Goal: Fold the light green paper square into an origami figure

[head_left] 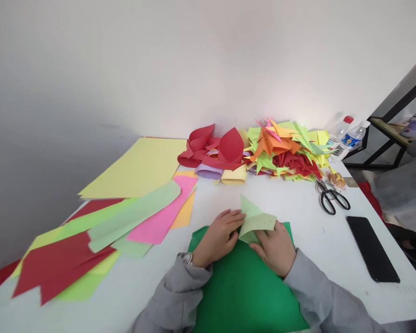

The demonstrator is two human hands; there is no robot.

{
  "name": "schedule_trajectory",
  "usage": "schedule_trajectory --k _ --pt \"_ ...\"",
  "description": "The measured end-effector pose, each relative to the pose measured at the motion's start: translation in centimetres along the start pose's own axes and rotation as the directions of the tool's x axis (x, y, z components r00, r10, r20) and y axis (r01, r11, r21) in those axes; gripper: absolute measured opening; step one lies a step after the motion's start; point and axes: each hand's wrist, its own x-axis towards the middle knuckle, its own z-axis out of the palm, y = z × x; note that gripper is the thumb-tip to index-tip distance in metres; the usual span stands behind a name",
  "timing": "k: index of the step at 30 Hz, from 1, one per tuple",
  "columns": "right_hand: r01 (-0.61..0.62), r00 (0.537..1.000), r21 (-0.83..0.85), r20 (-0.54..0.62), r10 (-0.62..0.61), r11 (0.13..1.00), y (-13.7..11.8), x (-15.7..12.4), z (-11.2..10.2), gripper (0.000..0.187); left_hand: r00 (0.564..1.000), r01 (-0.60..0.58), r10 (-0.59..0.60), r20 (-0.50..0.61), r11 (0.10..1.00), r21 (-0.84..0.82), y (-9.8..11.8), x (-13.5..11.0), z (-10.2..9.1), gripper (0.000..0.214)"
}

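A folded piece of pale green paper (258, 221) stands partly raised between my two hands, with a flap bent over at its top right. My left hand (220, 238) is at its left edge, fingers curled and their tips against the paper. At the lower right, my right hand (275, 249) grips the sheet, with some fingers tucked behind the flap and out of sight. Both hands rest over a dark green sheet (246, 296) that lies on the white table.
Loose coloured strips (72, 259) and a stack of yellow sheets (138, 166) lie left. At the back are rolled paper pieces (230, 148) and a heap of folded paper shapes (280, 148). Scissors (331, 196), a black phone (372, 249) and two bottles (351, 138) are right.
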Motion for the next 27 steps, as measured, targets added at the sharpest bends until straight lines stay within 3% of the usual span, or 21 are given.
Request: schedule_trajectory --k 3,9,18,27 --pt "0.007 1.0 0.026 -0.027 -0.007 1.0 0.3 0.0 0.1 0.049 0.998 -0.018 0.016 -0.056 0.999 -0.037 0.1 -0.1 0.1 0.041" --pt "0.022 1.0 0.12 -0.013 -0.021 0.993 0.7 0.1 -0.4 0.056 0.997 -0.057 0.053 -0.048 0.995 -0.084 0.6 -0.4 0.0 0.052" --pt "0.029 0.991 0.098 -0.133 -0.016 0.995 0.9 1.0 0.2 0.05 0.999 0.035 -0.035 0.008 0.996 -0.088 0.7 -0.2 0.7 0.05" --pt "0.015 1.0 0.001 -0.018 -0.015 1.0 0.2 2.3 -1.0 0.04 0.986 0.14 -0.154 -0.057 0.971 -0.192 1.2 -0.3 1.0 0.049"
